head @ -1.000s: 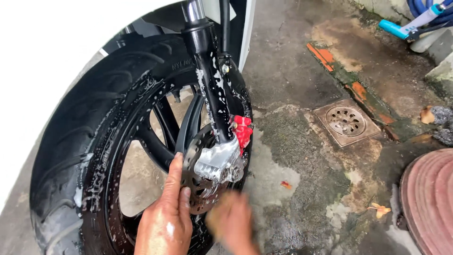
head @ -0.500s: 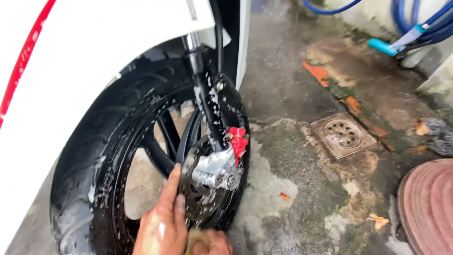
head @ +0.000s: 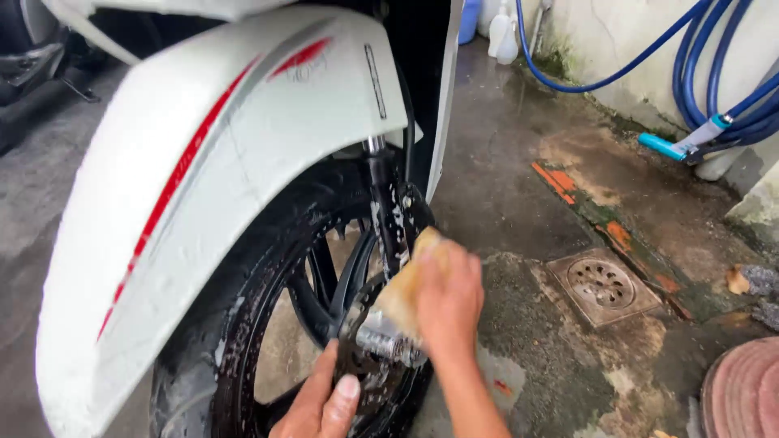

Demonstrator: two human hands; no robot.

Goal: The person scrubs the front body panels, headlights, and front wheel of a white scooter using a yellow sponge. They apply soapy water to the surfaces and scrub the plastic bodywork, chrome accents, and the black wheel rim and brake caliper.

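My right hand [head: 449, 302] grips a yellowish sponge [head: 406, 284] and presses it against the soapy fork leg [head: 383, 203] and brake caliper [head: 381, 341] of a scooter's front wheel. At the bottom of the view, my left hand [head: 320, 401] rests on the black brake disc and wheel spokes [head: 324, 284]. The black tyre [head: 191, 381] is flecked with foam. A white mudguard [head: 219, 162] with a red stripe arches over the wheel and hides its top.
A square floor drain [head: 601, 285] is set in the wet concrete to the right. A coiled blue hose [head: 714, 73] with a light-blue nozzle [head: 665, 146] hangs on the right wall. Plastic bottles [head: 501, 28] stand at the back. A round reddish mat [head: 742, 393] lies bottom right.
The view has tilted up, bringing the mudguard into sight. My right hand rose from below the brake disc to the fork leg with the sponge. My left hand stays low on the wheel.
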